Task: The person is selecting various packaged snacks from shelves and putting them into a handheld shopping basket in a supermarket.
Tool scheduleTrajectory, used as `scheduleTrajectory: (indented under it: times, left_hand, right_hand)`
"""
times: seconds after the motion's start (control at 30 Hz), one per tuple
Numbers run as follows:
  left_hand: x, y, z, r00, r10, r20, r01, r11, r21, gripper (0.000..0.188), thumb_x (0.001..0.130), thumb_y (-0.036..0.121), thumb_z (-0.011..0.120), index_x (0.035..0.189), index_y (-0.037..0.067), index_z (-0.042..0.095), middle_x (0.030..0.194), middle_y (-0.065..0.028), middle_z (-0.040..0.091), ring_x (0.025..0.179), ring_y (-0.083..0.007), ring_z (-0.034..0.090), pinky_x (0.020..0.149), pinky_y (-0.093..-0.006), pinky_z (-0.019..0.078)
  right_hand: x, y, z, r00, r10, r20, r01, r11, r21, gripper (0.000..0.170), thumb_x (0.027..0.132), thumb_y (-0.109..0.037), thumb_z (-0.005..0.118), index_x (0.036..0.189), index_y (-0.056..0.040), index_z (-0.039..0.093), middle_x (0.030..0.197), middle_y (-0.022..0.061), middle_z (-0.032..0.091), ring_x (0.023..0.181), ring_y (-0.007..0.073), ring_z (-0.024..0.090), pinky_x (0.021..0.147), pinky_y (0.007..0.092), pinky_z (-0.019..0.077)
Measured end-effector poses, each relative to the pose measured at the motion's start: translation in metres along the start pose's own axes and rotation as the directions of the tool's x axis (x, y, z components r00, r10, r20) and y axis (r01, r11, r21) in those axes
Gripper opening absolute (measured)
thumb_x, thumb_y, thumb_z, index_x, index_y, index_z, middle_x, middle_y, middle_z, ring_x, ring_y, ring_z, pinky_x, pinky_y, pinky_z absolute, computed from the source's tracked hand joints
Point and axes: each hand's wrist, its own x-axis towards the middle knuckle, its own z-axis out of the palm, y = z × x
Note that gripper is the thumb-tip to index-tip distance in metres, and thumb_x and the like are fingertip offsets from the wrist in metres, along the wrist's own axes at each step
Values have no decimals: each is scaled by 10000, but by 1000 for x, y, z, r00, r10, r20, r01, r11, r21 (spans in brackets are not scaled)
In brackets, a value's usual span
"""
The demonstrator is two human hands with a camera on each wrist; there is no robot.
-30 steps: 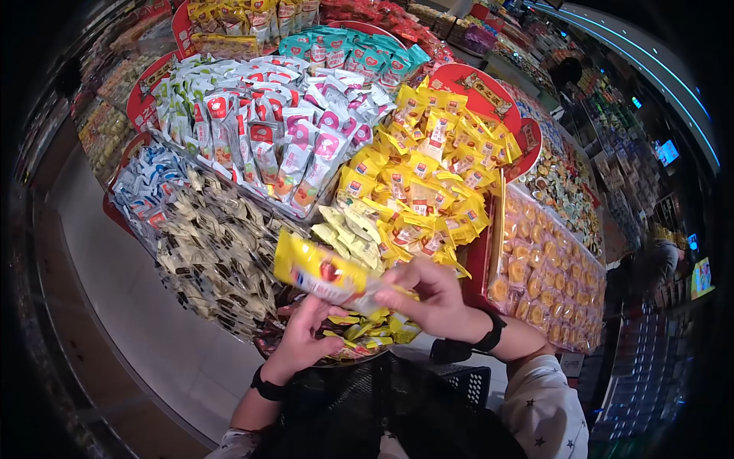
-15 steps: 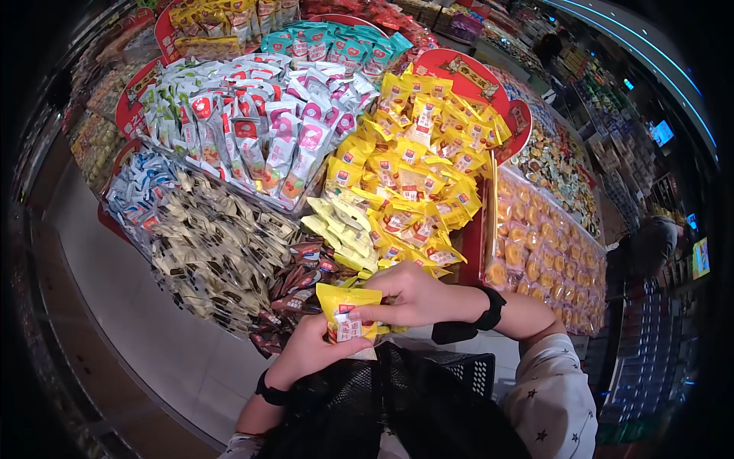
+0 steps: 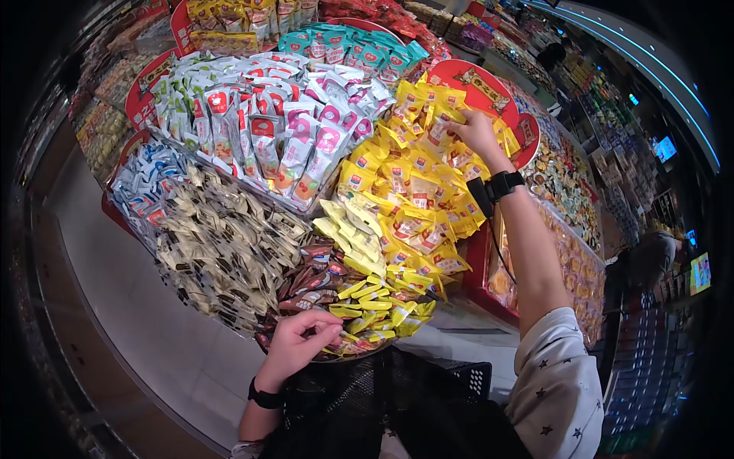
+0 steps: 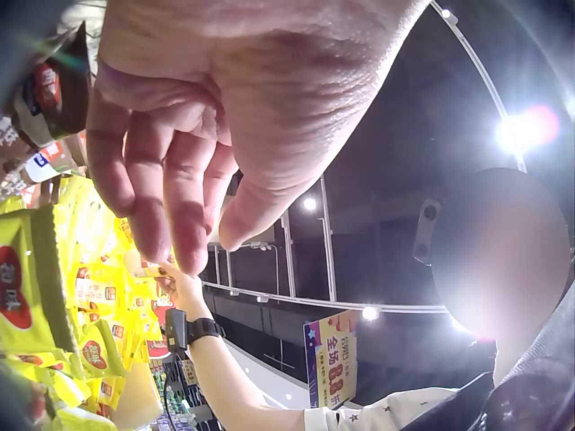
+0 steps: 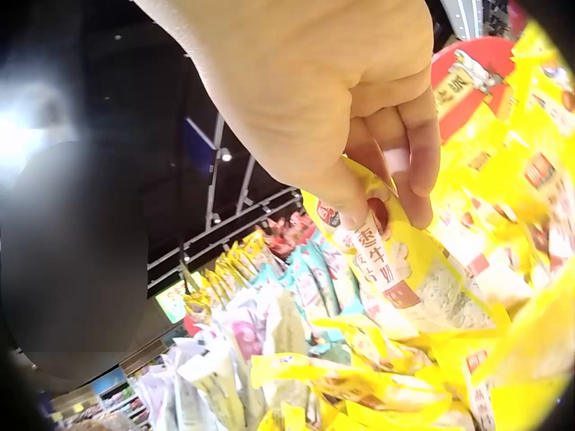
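Note:
At the upper part of the yellow packet heap (image 3: 417,183), my right hand (image 3: 479,135) reaches out with the arm extended. In the right wrist view its thumb and fingers pinch the top end of a yellow snack packet (image 5: 395,265) with red and white print and a see-through lower part. That packet stands tilted among the others. My left hand (image 3: 300,341) hangs loosely curled at the front edge of the display, with nothing in it. Close by it are brown packets (image 3: 315,279) and small yellow packets (image 3: 378,306). The left wrist view shows its relaxed fingers (image 4: 184,202).
White packets (image 3: 260,130) fill a clear bin at the back left, with cream-and-brown packets (image 3: 222,252) in front. To the right lies a box of wrapped round pastries (image 3: 569,268). Red sign boards (image 3: 478,88) rise behind the yellow heap. A black basket (image 3: 474,380) is low at the front.
Both hands held a yellow packet at the front edge earlier; it is no longer in them. My right hand has moved up and away to the yellow heap; the left stays near the front.

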Motion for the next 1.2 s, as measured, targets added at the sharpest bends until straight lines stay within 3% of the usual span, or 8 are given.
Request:
scheduleTrajectory:
  times: [0.17,0.23,0.3,0.4,0.5,0.87,0.97,1.2]
  left_hand:
    - [4,0,1,1000,-1,1,1,1000,14,170,829,34,573,989,-22,561,750,-12,584,675,-51,542,633,-192,447]
    - [5,-4,0,1000,1,-19,0,998,58,175,831,42,573,996,-16,559,725,10,552,682,-47,511,642,-195,428]
    - [4,-4,-2,1000,-4,-23,5,999,54,180,831,48,575,999,-14,560,725,12,546,688,-45,503,646,-195,421]
    - [7,-2,-3,1000,0,-16,1,999,41,189,829,60,581,1004,-11,560,726,17,533,695,-45,490,650,-194,413]
    - [13,1,-2,1000,21,16,-22,997,73,196,828,66,584,1006,-12,558,735,17,529,705,-49,488,655,-195,413]
    - [60,25,23,976,187,-115,-167,973,162,559,757,31,646,1229,28,347,1108,-92,466,944,-111,491,797,-255,423]
    - [59,33,33,967,239,-87,-233,970,73,482,780,25,617,1198,12,377,1078,-91,509,948,-130,522,824,-271,430]
    - [54,38,22,944,323,-65,-328,899,-290,339,861,54,526,1169,-24,407,1112,-92,534,962,-143,539,843,-304,433]
  right_hand:
    - [8,14,35,999,53,8,-52,986,-160,301,717,-242,692,826,25,604,717,128,627,681,273,607,655,374,470]
    - [7,6,38,811,-394,-433,271,908,-319,340,712,-308,693,814,0,592,733,126,604,710,325,586,674,411,459]
    - [-13,-27,21,809,-409,-423,268,896,-354,397,720,-401,663,821,-25,585,794,131,595,740,317,589,680,410,465]
    - [-48,-55,14,968,45,247,103,826,-554,450,713,-491,619,744,-43,585,799,128,583,751,279,578,651,384,460]
    - [-48,-3,43,949,-98,300,250,813,-526,383,725,-420,629,713,-39,587,778,119,592,734,291,580,637,397,457]
    - [-150,-140,-35,789,-598,-138,613,756,229,124,821,-98,577,783,0,512,640,113,508,574,242,532,531,314,423]
    - [-193,-146,-4,883,-451,-128,351,454,819,105,875,-88,523,834,0,483,761,52,556,606,103,519,540,249,417]
    - [-259,-114,42,907,-328,265,-91,462,882,305,921,-86,409,1210,-23,330,1081,94,530,873,144,580,623,228,470]
